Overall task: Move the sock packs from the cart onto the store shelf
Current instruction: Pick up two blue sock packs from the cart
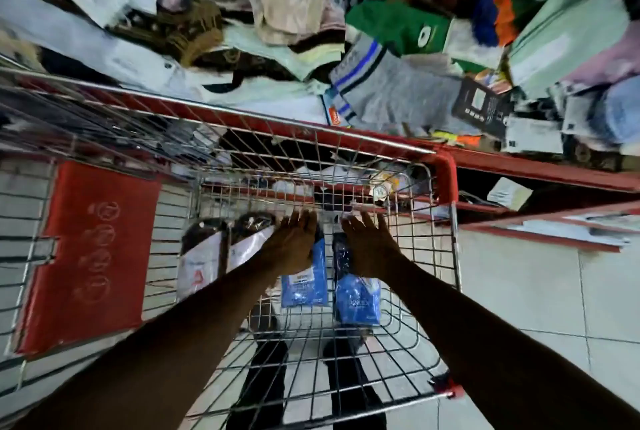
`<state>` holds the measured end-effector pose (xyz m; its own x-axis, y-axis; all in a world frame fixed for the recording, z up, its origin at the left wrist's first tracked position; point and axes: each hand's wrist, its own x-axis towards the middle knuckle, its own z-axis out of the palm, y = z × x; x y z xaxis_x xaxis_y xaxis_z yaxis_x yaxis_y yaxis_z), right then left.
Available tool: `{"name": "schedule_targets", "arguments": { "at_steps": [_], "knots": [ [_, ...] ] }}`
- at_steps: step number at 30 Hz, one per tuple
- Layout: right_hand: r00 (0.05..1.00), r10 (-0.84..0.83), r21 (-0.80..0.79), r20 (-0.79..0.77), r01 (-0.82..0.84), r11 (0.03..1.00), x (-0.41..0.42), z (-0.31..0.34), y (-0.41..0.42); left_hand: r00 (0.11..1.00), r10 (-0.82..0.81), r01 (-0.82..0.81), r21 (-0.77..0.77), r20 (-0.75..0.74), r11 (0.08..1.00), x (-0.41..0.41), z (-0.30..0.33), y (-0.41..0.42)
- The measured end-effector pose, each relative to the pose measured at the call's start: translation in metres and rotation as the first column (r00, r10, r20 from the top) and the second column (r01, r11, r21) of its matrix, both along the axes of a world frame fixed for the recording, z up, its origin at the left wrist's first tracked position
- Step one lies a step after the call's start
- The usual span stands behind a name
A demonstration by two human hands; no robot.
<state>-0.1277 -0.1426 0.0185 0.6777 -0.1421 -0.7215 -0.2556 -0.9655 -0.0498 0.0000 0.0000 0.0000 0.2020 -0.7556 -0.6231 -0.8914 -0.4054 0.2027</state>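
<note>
Both bare forearms stretched forward and down, left hand [294, 244] palm down with fingers spread flat, right hand [369, 246] just beside it, fingers likewise splayed, hands apart

Four plastic-wrapped sock packs [304, 284] lie side by side in the wire cart basket [408, 336]; the cluttered store shelf [519, 166] stands beyond the cart; both open hands hover above the middle packs.

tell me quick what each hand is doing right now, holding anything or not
Left hand: open, fingers spread, lying over a blue sock pack, not gripping it.
Right hand: open, fingers spread, over the other blue sock pack, nothing held.
</note>
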Motion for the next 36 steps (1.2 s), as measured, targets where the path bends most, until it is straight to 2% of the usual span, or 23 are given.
{"name": "schedule_targets", "arguments": {
  "at_steps": [4,10,13,16,20,24,28,36],
  "knots": [
    [0.998,-0.012,0.006,-0.067,0.013,1.0,0.007,0.005,-0.004,0.995,0.084,-0.085,-0.019,-0.06,0.996,0.004,0.005,-0.009],
    [0.985,0.029,-0.024,-0.172,-0.033,0.999,0.022,0.007,-0.005,0.992,0.097,-0.098,-0.014,-0.085,0.995,0.01,0.011,-0.018],
    [0.988,0.013,-0.026,-0.154,-0.017,1.0,0.023,0.011,-0.004,0.992,0.036,-0.033,0.028,-0.122,0.999,0.008,0.013,-0.017],
    [0.993,-0.003,-0.001,-0.115,0.003,1.0,0.024,0.014,-0.004,0.983,0.048,-0.041,0.048,-0.175,0.998,0.003,0.01,-0.015],
    [0.988,-0.089,0.09,-0.124,0.1,0.991,0.026,0.026,-0.005,0.958,0.11,-0.077,0.134,-0.266,0.988,0.0,0.009,-0.012],
    [0.963,-0.156,0.174,-0.221,0.196,0.965,0.026,0.044,-0.006,0.954,0.097,-0.068,0.11,-0.285,0.992,0.004,0.017,-0.009],
    [0.911,-0.288,0.319,-0.296,0.378,0.869,0.021,0.05,-0.01,0.96,0.052,-0.029,0.089,-0.276,0.996,0.011,0.024,-0.008],
    [0.965,-0.123,0.286,-0.232,0.189,0.939,0.014,0.066,-0.002,0.959,-0.013,0.016,0.006,-0.284,1.0,0.006,0.04,0.013]
  ]
}}
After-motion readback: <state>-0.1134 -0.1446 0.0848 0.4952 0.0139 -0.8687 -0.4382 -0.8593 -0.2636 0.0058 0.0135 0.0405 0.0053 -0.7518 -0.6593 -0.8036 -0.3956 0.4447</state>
